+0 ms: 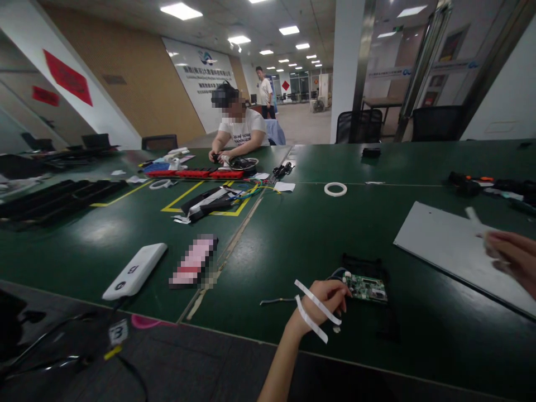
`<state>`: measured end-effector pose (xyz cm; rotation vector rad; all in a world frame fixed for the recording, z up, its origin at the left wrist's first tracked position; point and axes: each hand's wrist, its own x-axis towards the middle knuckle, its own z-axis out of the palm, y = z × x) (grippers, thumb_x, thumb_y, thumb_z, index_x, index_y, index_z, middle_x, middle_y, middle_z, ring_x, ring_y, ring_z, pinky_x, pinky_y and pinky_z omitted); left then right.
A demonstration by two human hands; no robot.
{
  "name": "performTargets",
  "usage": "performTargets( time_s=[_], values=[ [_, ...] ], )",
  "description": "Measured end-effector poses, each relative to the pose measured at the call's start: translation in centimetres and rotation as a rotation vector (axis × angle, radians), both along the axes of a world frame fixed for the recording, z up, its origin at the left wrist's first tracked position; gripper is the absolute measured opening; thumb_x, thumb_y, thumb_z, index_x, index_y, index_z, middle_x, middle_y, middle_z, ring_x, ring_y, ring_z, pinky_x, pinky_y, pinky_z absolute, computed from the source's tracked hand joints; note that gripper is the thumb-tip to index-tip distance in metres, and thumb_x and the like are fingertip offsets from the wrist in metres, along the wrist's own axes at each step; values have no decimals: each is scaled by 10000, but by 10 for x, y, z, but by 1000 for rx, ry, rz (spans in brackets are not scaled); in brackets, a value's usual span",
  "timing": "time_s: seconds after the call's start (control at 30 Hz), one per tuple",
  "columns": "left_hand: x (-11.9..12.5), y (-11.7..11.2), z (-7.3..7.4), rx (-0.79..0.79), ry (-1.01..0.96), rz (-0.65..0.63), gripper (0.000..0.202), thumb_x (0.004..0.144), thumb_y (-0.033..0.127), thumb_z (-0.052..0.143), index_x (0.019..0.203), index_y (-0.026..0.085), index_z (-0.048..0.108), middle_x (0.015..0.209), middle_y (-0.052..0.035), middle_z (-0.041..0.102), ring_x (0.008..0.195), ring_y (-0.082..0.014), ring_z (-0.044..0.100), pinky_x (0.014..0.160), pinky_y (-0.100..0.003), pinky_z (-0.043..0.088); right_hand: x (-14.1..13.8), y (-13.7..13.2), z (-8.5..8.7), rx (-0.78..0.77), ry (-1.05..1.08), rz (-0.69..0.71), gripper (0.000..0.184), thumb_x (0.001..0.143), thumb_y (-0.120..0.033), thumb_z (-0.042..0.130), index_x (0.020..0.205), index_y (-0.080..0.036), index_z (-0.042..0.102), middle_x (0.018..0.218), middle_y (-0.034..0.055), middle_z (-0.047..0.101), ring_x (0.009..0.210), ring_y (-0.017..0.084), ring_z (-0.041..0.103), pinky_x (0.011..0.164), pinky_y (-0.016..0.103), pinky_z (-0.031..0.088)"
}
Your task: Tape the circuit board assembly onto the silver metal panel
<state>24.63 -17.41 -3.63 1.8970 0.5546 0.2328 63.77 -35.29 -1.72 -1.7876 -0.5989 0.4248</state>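
Observation:
My left hand is closed at the left edge of a green circuit board, and what its fingertips pinch is hidden. Two strips of white tape lie across the back of that hand. The board rests in a black plastic frame on the green table. A thin dark cable runs out to the left from beneath the hand. At the right edge, my right hand, slightly blurred, pinches a short strip of white tape above a grey flat panel.
A white tape roll lies beyond the board. To the left are a pink-screened phone, a white power bank and a black part with wires. A co-worker sits across the table; another person stands farther back.

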Motion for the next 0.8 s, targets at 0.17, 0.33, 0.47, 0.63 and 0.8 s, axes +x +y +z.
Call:
performTargets(
  time_s=[0.17,0.33,0.47,0.63,0.8],
  values=[
    [8,-12,19,211,3,-49,239,897,187,406,1008,155,615,726,-13,621,620,-100,571,603,-196,446,-164,45,24,-61,254,599,350,847,-459,606,1083,-204,649,814,46,605,692,166,578,584,257,500],
    [8,-19,31,299,-137,-73,229,800,126,502,992,147,625,863,-48,632,793,-158,585,760,-278,475,-249,74,28,30,86,914,292,886,-358,550,1099,-183,648,937,43,600,863,173,582,786,286,491],
    [3,-21,38,238,-168,-76,278,779,102,515,1031,154,619,932,-63,633,844,-178,589,780,-292,477,-256,79,23,13,87,861,660,859,-319,568,1445,-202,290,768,-9,575,697,141,571,674,268,491],
    [4,-24,45,138,-186,-96,317,777,83,512,1077,148,592,928,-63,622,797,-159,580,745,-271,471,-254,74,26,-18,40,786,859,845,-366,604,1489,-243,50,635,-68,512,576,120,519,564,221,441],
    [13,-29,48,78,-246,-108,396,782,127,563,1174,159,527,915,-49,606,788,-158,575,740,-276,466,-247,71,22,-214,-203,661,892,818,-423,624,1491,-253,63,603,-69,484,536,134,501,528,226,396]
  ],
)
